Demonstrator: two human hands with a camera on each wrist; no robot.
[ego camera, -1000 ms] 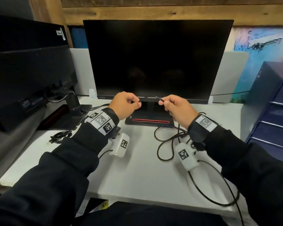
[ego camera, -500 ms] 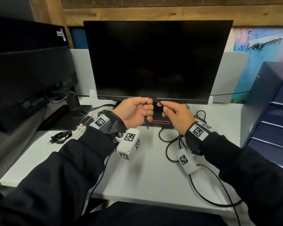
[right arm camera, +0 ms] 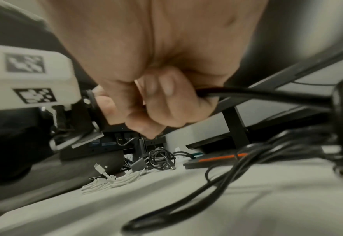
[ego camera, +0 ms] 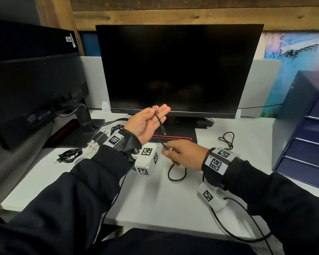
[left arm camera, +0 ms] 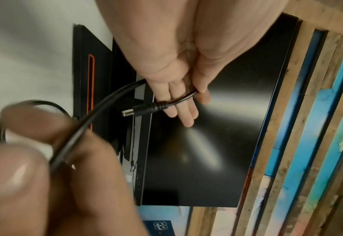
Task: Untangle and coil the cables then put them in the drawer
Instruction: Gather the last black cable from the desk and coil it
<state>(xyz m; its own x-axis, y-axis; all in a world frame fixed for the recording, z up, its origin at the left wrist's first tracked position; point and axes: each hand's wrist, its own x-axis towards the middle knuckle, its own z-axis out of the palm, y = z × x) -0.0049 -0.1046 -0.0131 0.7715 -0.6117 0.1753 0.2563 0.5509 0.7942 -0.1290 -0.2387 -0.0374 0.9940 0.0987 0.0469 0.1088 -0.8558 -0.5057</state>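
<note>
White desk (ego camera: 85,190) before a wooden plank wall (ego camera: 173,13), seen from the person's head. Near the front edge, both dark sleeves reach in, each wrist carrying a white marker-tagged camera unit. Right hand (ego camera: 184,156), palm down over the middle of the desk, fingers curled, pinching the black cable (ego camera: 159,124) between thumb and forefinger; in the right wrist view the cable (right arm camera: 257,95) leaves the closed fist toward the right. Below that hand, slack cable forms a loop lying on the desk, and further loops lie near the right edge of the desk. Left hand (ego camera: 147,124), raised just beyond and left of the right hand, palm up with fingers nearly straight; the thumb holds the cable against the fingers, and the barrel plug (left arm camera: 138,111) hangs free beyond them, clear of the desk. Between the two hands the cable runs in one short taut span. Toward the left edge of the desk: a coiled black USB cable (ego camera: 68,155), white cables (right arm camera: 114,182) and a dark plug adapter (ego camera: 99,138). At the back edge, a dark monitor (ego camera: 177,70) on a base with a red stripe; a second monitor at the left. At the right edge, a blue drawer unit (ego camera: 306,133), its drawers closed.
</note>
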